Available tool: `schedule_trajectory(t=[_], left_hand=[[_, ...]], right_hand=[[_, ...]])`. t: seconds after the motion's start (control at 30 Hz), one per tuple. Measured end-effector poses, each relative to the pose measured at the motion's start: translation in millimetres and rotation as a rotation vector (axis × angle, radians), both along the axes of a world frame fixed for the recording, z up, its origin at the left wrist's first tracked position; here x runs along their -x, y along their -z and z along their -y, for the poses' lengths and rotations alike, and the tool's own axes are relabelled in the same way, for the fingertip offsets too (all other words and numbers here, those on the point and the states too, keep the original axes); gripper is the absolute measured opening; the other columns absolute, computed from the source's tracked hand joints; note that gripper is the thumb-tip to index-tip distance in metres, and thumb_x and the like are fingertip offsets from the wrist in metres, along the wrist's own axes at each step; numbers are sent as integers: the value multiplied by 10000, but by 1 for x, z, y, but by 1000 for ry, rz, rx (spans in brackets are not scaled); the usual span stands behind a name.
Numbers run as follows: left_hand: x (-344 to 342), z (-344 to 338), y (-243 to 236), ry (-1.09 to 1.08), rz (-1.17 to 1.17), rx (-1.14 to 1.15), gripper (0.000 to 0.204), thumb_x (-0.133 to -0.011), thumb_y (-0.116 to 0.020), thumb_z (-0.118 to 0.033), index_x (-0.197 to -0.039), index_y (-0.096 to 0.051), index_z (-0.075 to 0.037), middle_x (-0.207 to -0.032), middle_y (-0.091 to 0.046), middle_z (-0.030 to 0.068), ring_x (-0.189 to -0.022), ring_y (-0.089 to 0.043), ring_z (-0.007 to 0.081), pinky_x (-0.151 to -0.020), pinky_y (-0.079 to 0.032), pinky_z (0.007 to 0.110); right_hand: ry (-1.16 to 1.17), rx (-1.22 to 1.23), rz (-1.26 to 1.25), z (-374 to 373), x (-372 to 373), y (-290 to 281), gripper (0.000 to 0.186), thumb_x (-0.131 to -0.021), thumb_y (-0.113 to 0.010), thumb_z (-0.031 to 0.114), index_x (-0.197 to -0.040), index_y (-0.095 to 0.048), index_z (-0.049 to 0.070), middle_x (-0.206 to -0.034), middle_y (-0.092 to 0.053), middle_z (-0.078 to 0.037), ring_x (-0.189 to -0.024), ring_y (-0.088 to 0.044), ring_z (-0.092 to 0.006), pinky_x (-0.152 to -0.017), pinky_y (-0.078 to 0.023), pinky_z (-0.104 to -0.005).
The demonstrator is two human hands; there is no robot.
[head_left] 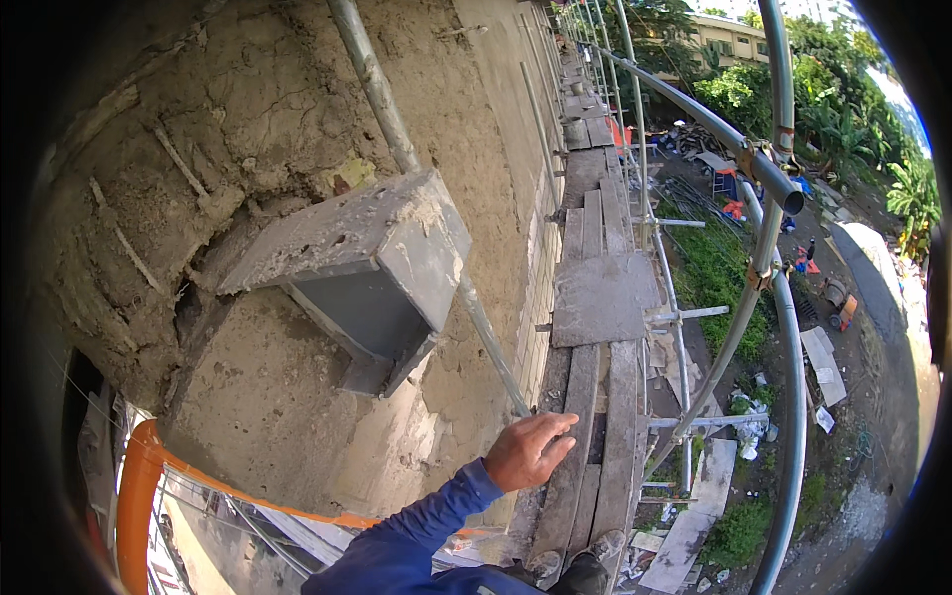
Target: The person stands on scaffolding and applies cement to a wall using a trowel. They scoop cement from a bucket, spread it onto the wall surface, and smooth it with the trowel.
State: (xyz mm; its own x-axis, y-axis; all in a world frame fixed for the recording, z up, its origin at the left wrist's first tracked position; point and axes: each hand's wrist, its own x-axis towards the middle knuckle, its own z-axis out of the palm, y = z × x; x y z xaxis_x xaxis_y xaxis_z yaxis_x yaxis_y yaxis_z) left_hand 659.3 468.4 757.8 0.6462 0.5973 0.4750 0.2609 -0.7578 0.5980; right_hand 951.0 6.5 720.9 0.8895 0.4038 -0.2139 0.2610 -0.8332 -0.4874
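My left hand reaches out from a blue sleeve, back upward, fingers pointing right and thumb apart from them. Nothing shows in its grasp. The lower visible end of a slanting metal pole meets the hand's upper edge; whether they touch I cannot tell. Up and left of the hand, a grey steel beam end juts from the rough mortar wall, its top flange and end smeared with dried mortar. My right hand is out of the picture.
My shoes stand on narrow wooden planks, with a wider board ahead. Galvanized scaffold pipes line the right side, above ground far below with grass and debris. An orange pipe curves at lower left.
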Motion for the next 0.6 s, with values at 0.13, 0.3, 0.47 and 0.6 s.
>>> schedule_trajectory(t=[0.13,0.3,0.47,0.6], left_hand=[[40,-12,-137,-110,147,-532,310,-861,-694,-65,-1159,-634,2,-998,-711,174,-769,-699,274,-676,-565,363],[69,-40,-261,-492,167,-839,297,-931,-607,-91,-1205,-633,21,-943,-668,115,-759,-629,175,-624,-497,292],[101,-119,-310,-796,-93,-490,592,-995,-550,-470,-1364,-547,-9,-1185,-589,194,-1125,-569,324,-953,-455,452],[105,-125,-303,-808,-177,-304,779,-980,-454,-649,-1448,-473,-26,-1292,-544,225,-1238,-514,369,-1039,-404,498]], right_hand=[[10,-4,-69,23,-9,27,721,-876,-722,525,-1288,-581,-50,-1071,-695,-255,-960,-654,-379,-859,-498,-464],[116,149,-100,18,-13,17,821,-875,-703,567,-1413,-489,-15,-1146,-671,-252,-1019,-644,-343,-895,-496,-431],[-63,-377,180,-154,-112,28,683,-790,-757,395,-1278,-538,-30,-1106,-640,-262,-1020,-634,-414,-882,-492,-466],[-228,-100,139,-279,-189,27,874,-811,-752,421,-1444,-356,-33,-1307,-546,-292,-1152,-598,-455,-941,-492,-506]])
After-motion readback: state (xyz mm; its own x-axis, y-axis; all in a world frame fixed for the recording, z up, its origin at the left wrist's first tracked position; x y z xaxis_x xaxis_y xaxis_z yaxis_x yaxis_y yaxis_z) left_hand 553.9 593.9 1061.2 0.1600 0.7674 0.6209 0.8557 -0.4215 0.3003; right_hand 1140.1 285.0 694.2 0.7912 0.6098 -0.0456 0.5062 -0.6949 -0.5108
